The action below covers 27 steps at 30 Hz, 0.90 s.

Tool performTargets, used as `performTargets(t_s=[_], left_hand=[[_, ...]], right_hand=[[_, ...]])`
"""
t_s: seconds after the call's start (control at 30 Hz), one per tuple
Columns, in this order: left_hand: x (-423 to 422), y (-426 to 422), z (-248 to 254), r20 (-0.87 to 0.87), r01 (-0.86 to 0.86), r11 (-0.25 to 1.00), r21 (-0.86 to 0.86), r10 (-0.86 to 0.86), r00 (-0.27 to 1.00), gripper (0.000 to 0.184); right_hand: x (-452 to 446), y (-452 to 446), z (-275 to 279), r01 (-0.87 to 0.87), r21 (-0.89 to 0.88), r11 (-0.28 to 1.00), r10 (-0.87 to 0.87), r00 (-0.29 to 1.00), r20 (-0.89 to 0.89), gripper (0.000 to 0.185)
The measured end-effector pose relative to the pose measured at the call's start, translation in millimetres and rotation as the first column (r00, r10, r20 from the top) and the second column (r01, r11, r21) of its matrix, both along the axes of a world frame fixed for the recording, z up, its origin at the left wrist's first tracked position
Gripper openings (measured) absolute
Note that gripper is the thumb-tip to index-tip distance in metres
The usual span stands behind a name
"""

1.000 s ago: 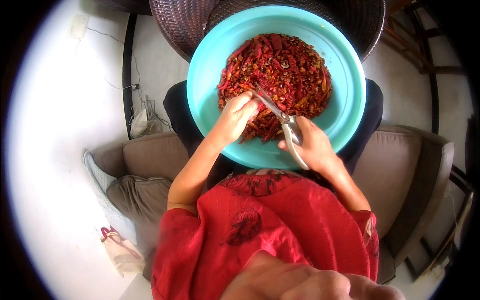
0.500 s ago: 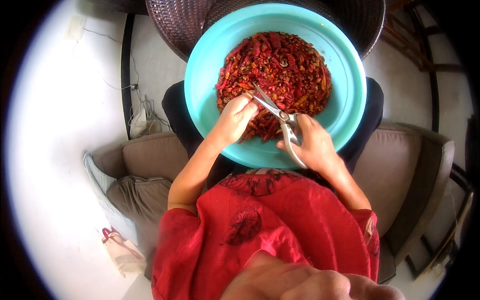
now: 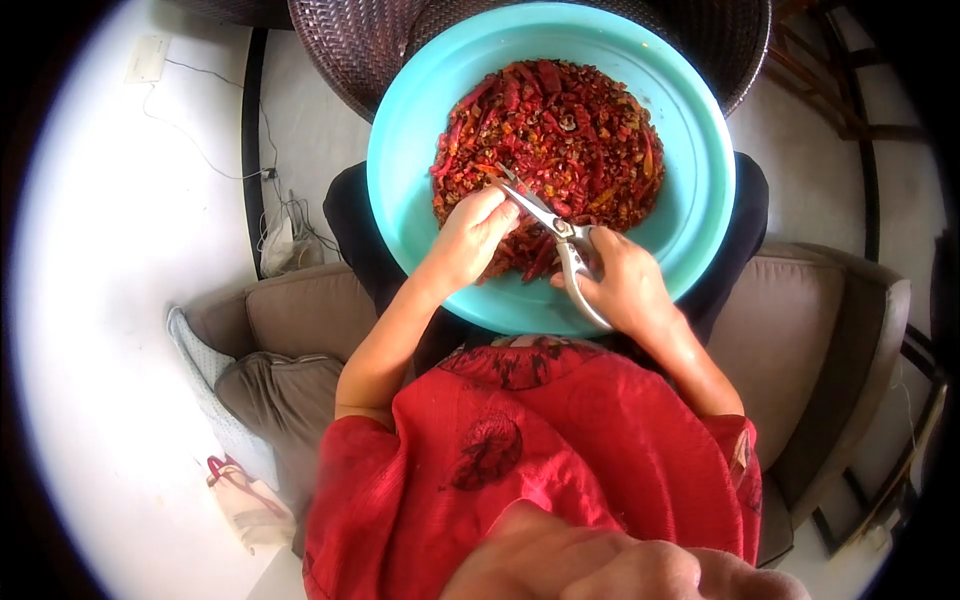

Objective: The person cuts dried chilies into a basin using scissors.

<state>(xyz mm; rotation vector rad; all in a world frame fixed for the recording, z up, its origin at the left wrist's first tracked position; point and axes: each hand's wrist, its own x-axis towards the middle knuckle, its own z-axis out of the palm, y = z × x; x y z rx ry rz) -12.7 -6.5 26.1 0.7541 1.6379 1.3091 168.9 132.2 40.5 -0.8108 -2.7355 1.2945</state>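
Two blades of my scissors (image 3: 564, 230) stand slightly parted, reaching from my right grip (image 3: 630, 285) to the fingertips of my left grip (image 3: 470, 235). My right grip is curled round the handles; my left grip is pressed together, thumb against fingers, and I cannot tell what it pinches. Below and just ahead of both lie the red chillies (image 3: 560, 130), heaped in the turquoise basin (image 3: 695, 130). Farther ahead, past the basin's rim, is dark wicker (image 3: 350, 50).

The right hand (image 3: 632, 288) holds scissors (image 3: 563, 230) over a turquoise basin (image 3: 695, 150) of red chili pieces (image 3: 570, 150).
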Motion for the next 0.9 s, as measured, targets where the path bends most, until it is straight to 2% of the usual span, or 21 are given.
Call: performTargets(t_s=[0.03,0.07,0.2,0.27,0.33,0.4,0.47,0.57,0.63,0.7,0.77,0.8,0.87,0.9], left_hand=[[-2.4,-1.1,-3.2,0.07,0.006,1.0,-0.021,-0.004,0.998,0.018],[-4.8,-2.2,-7.0,0.139,0.013,0.999,-0.041,-0.007,0.99,0.018],[-10.5,-5.3,-15.2,0.183,0.089,0.996,0.004,-0.088,0.979,0.018],[-7.2,-3.6,-3.3,0.235,0.05,0.998,-0.036,-0.04,0.971,0.033],[-6.6,-2.3,1.5,0.254,0.032,0.998,-0.048,-0.019,0.967,0.039],[-7.5,-1.0,4.1,0.274,0.017,0.998,-0.059,0.0,0.962,0.046],[-10.6,-1.3,6.4,0.392,0.057,0.998,-0.037,-0.038,0.919,0.054],[-13.4,0.1,10.3,0.412,0.094,0.994,-0.046,-0.067,0.909,0.054],[-17.0,1.1,8.8,0.381,0.109,0.993,-0.04,-0.086,0.92,0.054],[-17.6,1.3,8.5,0.349,0.122,0.992,-0.035,-0.103,0.932,0.055],[-15.9,3.1,9.0,0.359,0.015,1.0,0.016,-0.02,0.933,0.044],[-14.0,2.9,8.9,0.359,0.015,1.0,0.016,-0.02,0.933,0.044],[-7.4,0.4,8.9,0.35,-0.105,0.994,0.032,0.087,0.933,0.025],[-4.2,-0.6,6.9,0.35,-0.105,0.994,0.032,0.087,0.933,0.025]], right_hand=[[0.5,-0.7,-2.3,0.007,-0.053,0.999,-0.003,0.997,0.078,0.044],[1.5,-0.9,-4.3,0.008,-0.054,0.999,-0.004,0.997,0.078,0.044],[4.6,-0.2,-7.3,0.005,-0.13,0.992,0.003,0.998,0.062,0.044],[4.0,0.9,-4.0,0.004,-0.137,0.991,0.003,0.999,0.053,0.045],[1.8,4.4,6.9,-0.065,-0.041,0.997,0.068,0.994,0.081,0.055],[0.9,5.9,9.9,-0.068,-0.065,0.996,0.074,0.992,0.102,0.056],[-0.7,7.1,13.0,-0.071,-0.09,0.993,0.081,0.989,0.122,0.056],[-2.1,6.9,13.7,-0.079,-0.128,0.989,0.096,0.986,0.134,0.051],[-1.4,3.4,6.4,0.011,-0.165,0.986,-0.003,0.999,0.052,0.043],[0.1,2.3,0.9,0.02,-0.142,0.99,-0.017,1.0,0.022,0.042],[0.2,2.1,0.9,0.03,-0.118,0.993,-0.031,0.999,-0.008,0.04],[0.0,1.8,2.6,0.033,-0.118,0.992,-0.033,0.999,0.001,0.041],[0.4,1.6,2.5,0.036,-0.117,0.992,-0.035,0.999,0.009,0.042],[1.4,1.5,0.4,0.04,-0.118,0.992,-0.041,0.999,-0.005,0.042]])
